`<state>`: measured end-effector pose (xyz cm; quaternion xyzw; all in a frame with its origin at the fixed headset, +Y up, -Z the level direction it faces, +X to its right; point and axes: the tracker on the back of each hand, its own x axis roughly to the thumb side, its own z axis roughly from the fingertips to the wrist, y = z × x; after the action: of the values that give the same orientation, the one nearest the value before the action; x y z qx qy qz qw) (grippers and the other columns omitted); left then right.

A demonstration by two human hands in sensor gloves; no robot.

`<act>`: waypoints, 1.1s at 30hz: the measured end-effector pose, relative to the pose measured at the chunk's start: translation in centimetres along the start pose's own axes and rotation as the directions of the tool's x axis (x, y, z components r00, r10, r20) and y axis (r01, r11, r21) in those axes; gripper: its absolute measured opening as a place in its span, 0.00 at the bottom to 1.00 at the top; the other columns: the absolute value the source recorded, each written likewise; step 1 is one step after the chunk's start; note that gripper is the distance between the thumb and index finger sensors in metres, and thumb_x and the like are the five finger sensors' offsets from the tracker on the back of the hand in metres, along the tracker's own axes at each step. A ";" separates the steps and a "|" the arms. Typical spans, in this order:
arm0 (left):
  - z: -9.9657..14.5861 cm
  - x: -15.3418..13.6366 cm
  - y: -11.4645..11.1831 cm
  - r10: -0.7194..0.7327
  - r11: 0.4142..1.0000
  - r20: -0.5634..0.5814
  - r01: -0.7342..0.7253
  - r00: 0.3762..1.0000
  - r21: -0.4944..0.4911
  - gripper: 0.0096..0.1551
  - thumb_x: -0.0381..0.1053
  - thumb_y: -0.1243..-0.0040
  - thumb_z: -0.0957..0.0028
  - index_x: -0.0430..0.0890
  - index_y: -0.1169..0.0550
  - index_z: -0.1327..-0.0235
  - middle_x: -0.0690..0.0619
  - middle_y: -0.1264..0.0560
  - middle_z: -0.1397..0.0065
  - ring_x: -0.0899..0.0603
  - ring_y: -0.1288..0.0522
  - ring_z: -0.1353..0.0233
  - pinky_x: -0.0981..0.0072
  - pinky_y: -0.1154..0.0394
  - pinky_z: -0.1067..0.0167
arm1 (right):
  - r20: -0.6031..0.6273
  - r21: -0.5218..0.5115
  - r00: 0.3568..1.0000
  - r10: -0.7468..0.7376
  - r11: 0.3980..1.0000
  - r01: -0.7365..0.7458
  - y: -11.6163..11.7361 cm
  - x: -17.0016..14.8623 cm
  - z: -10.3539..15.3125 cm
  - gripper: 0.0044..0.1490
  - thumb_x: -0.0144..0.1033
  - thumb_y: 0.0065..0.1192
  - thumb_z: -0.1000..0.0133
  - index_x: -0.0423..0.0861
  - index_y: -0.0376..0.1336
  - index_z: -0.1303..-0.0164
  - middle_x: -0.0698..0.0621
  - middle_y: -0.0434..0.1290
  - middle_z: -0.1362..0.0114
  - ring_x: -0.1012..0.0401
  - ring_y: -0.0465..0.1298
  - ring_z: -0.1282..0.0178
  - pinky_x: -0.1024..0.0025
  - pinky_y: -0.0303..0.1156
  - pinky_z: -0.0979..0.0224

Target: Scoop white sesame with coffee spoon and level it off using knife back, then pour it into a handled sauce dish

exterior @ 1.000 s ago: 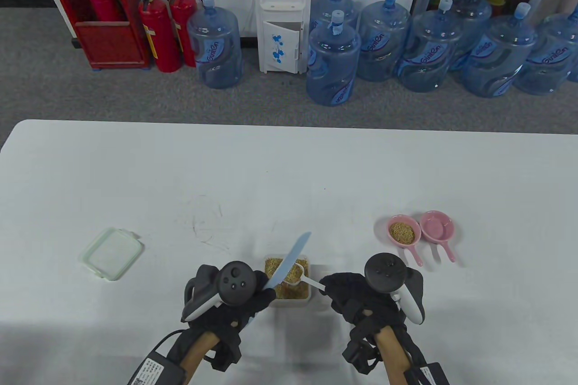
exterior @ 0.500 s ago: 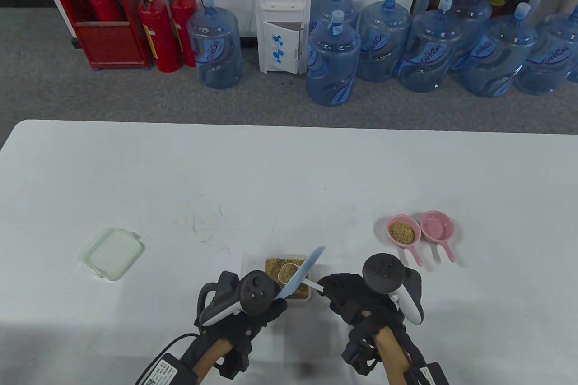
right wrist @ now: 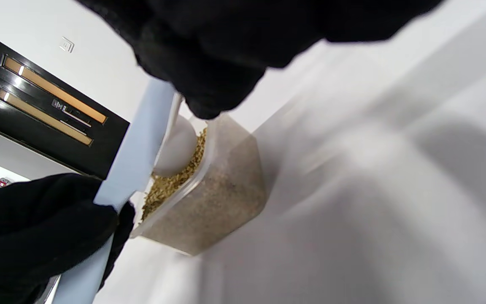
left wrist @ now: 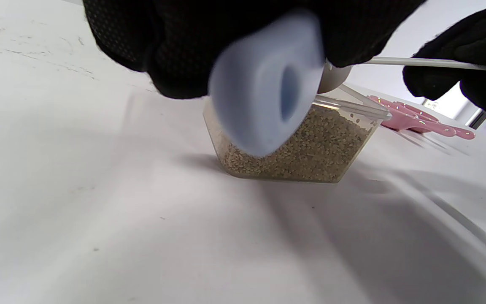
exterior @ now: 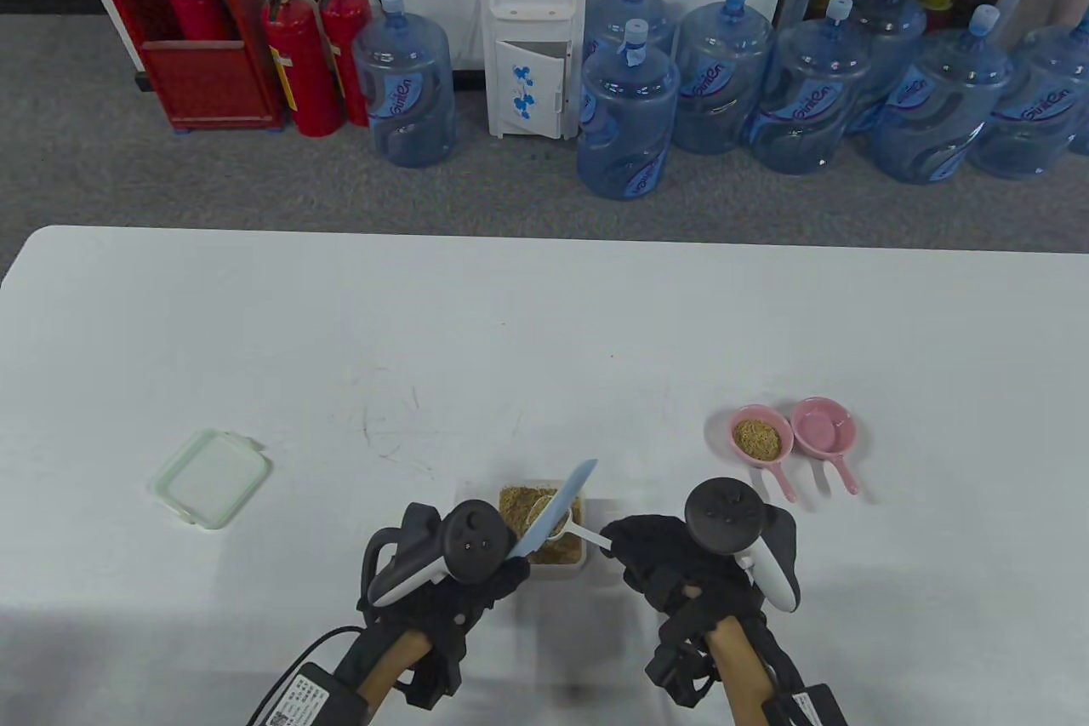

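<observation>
My left hand [exterior: 459, 581] gripped the knife [exterior: 557, 509], its blade laid diagonally across the coffee spoon [exterior: 561, 523] my right hand [exterior: 659, 560] pinched above the sesame box [exterior: 553, 566]; sauce dishes [exterior: 823, 426] lay right of it.

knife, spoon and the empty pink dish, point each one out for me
knife [exterior: 561, 501]: table view, middle of the pale blue blade.
spoon [exterior: 583, 534]: table view, on the white handle.
empty pink dish [exterior: 822, 425]: table view, inside its bowl, the right one of the pair.
</observation>
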<state>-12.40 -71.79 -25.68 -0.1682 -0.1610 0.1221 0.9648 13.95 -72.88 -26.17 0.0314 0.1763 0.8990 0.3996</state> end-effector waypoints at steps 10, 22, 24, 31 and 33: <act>0.0 -0.3 0.2 0.006 1.000 -0.017 -0.006 1.000 -0.003 0.22 0.60 0.41 0.42 0.49 0.20 0.42 0.52 0.19 0.49 0.47 0.17 0.51 0.43 0.29 0.29 | 0.005 -0.002 1.000 -0.004 1.000 0.004 -0.2 -0.1 0.1 0.27 0.38 0.57 0.35 0.41 0.72 0.31 0.50 0.82 0.60 0.68 0.77 0.75 0.67 0.79 0.65; -0.2 -1.8 0.3 -0.005 1.000 -0.064 0.005 0.998 -0.008 0.22 0.60 0.41 0.42 0.49 0.20 0.42 0.52 0.19 0.49 0.46 0.18 0.51 0.43 0.29 0.29 | 0.008 0.000 1.000 0.006 1.000 -0.006 -0.3 -0.1 0.2 0.27 0.38 0.57 0.35 0.42 0.72 0.31 0.50 0.82 0.60 0.68 0.77 0.75 0.67 0.79 0.65; -0.3 -2.0 0.4 -0.007 1.000 -0.070 0.007 0.998 -0.006 0.22 0.60 0.41 0.42 0.49 0.20 0.42 0.52 0.19 0.49 0.47 0.17 0.51 0.43 0.29 0.29 | 0.009 0.001 1.000 0.005 1.000 -0.005 -0.3 -0.1 0.2 0.27 0.38 0.58 0.35 0.41 0.72 0.31 0.49 0.82 0.60 0.67 0.77 0.75 0.67 0.79 0.65; -0.3 -2.3 0.5 -0.013 1.000 -0.084 0.012 0.996 -0.003 0.22 0.60 0.41 0.42 0.49 0.20 0.42 0.52 0.19 0.49 0.46 0.17 0.51 0.43 0.29 0.29 | 0.010 0.001 1.000 0.004 1.000 -0.004 -0.4 -0.1 0.2 0.26 0.38 0.58 0.35 0.42 0.72 0.31 0.50 0.82 0.60 0.67 0.77 0.75 0.67 0.79 0.65; -0.2 -2.4 0.7 -0.014 1.000 -0.093 0.014 0.996 0.008 0.22 0.60 0.41 0.42 0.49 0.20 0.42 0.52 0.19 0.49 0.46 0.17 0.51 0.43 0.29 0.29 | 0.010 0.001 1.000 0.006 1.000 -0.006 -0.4 -0.1 0.2 0.27 0.39 0.58 0.35 0.42 0.72 0.31 0.50 0.82 0.60 0.67 0.77 0.75 0.67 0.79 0.65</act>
<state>-14.70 -71.94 -26.78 -0.1683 -0.1165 0.1080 0.9728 14.35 -72.67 -26.11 0.0367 0.1746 0.9000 0.3977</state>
